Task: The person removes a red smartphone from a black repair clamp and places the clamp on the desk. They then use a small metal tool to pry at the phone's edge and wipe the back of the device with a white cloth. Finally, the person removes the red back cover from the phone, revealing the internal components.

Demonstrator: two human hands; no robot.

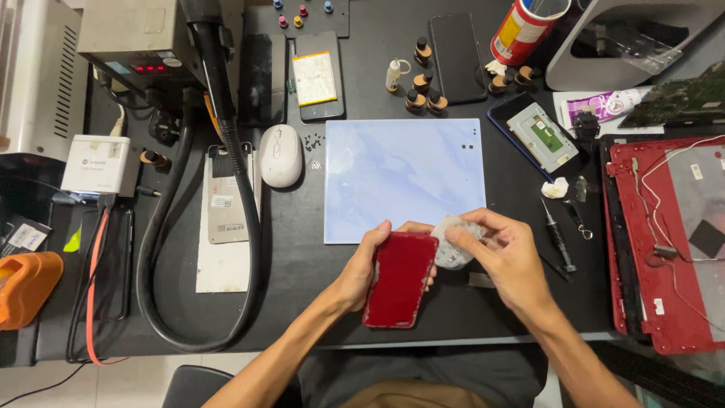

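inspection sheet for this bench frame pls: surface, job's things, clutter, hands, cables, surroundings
Surface: black bench mat with a pale blue marbled square work pad.
Job's things: glossy red rectangular phone; crumpled clear plastic wad.
Clutter: white computer mouse, small amber bottles, black precision screwdriver, opened phone, loose screws.
Hands: left hand grips the red phone; right hand pinches the plastic wad at its top edge.
Cables: thick black hose, thin red wire.
Surroundings: open red laptop shell, orange tool.
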